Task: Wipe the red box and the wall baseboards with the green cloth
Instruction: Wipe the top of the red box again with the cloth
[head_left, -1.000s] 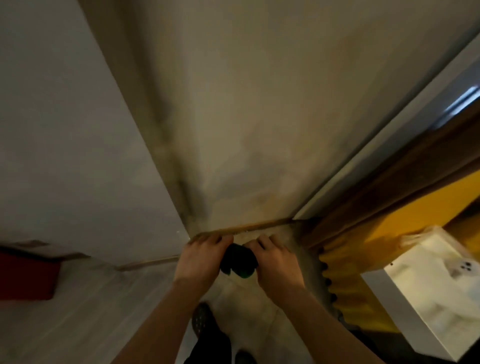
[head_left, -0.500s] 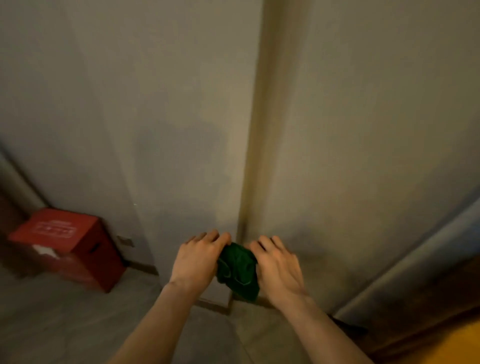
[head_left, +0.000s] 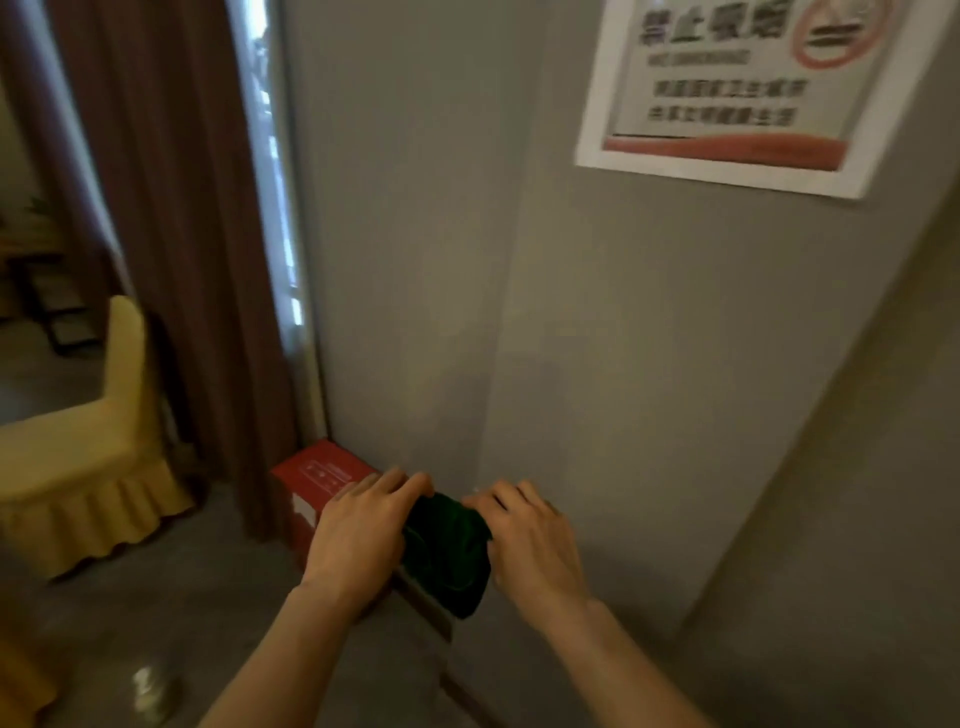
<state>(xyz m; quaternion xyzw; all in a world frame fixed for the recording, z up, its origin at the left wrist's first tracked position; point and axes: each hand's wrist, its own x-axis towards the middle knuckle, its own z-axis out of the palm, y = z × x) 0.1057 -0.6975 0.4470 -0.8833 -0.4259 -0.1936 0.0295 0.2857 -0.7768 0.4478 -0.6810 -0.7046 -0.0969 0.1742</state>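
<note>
A person's two bare forearms reach up from the bottom of the frame toward a grey wall (head_left: 649, 364). Low in the centre, the left hand (head_left: 358, 535) and the right hand (head_left: 530, 540) hold a bunched green cloth (head_left: 452, 556) between them, each hand with fingers curled over one side of the cloth, backs of the hands toward the camera. The cloth hangs down a little below the hands, in front of a dark wooden baseboard (head_left: 421, 603) that runs along the foot of the wall toward the bottom of the frame.

Just left of the left hand, partly hidden behind it, a red box (head_left: 311, 475) stands on the grey floor (head_left: 156, 597) in the corner where the wall meets a window frame. A brown curtain (head_left: 171, 234) hangs in the upper left. At the far left is a chair in a yellow ruffled cover (head_left: 83, 462). A white no-smoking sign (head_left: 727, 88) with blurred writing is fixed to the wall in the upper right.
</note>
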